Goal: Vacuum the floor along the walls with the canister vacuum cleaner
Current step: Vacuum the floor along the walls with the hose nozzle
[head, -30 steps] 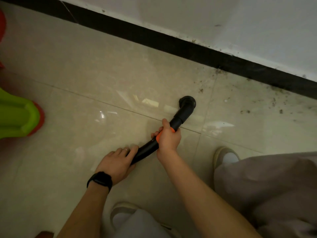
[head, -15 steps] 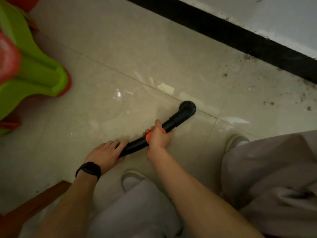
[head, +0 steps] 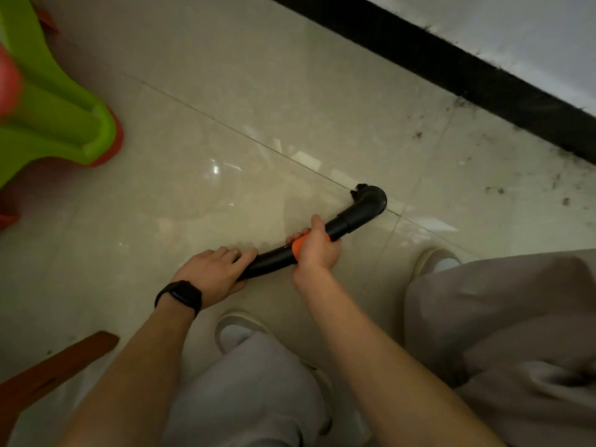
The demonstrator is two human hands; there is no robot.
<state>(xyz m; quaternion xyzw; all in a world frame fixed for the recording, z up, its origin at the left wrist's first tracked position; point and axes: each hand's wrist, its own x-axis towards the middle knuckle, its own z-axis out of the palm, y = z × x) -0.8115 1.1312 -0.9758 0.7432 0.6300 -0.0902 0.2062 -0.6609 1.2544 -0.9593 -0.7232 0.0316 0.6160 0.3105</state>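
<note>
**Vacuum tube (head: 280,258) sits short of the grit**

Vacuum tube, black with an orange collar, lies low across the middle of the view. Its elbow nozzle (head: 371,201) is at 2 o'clock from the hands, mouth down on a tile joint, with a dark tuft at its lip. The right hand (head: 314,250) wraps its fingers round the collar. The left hand (head: 213,272), at 8 o'clock from it, curls over the tube's rear end, a black watch (head: 179,296) on its wrist.

Dirt specks (head: 496,190) lie at 3 o'clock from the nozzle and thicken toward the black skirting (head: 451,66), which runs from 12 to 3 o'clock. Nozzle and skirting are well apart. A green plastic toy (head: 58,124) sits at 9 o'clock.

Three risks, as I judge them:
- The tuft may plug the mouth and choke the suction.
- A hurried push toward 3 o'clock could scatter the specks instead of lifting them.
- A sweep that stays on open floor would leave the dirty strip under the skirting untouched.
</note>
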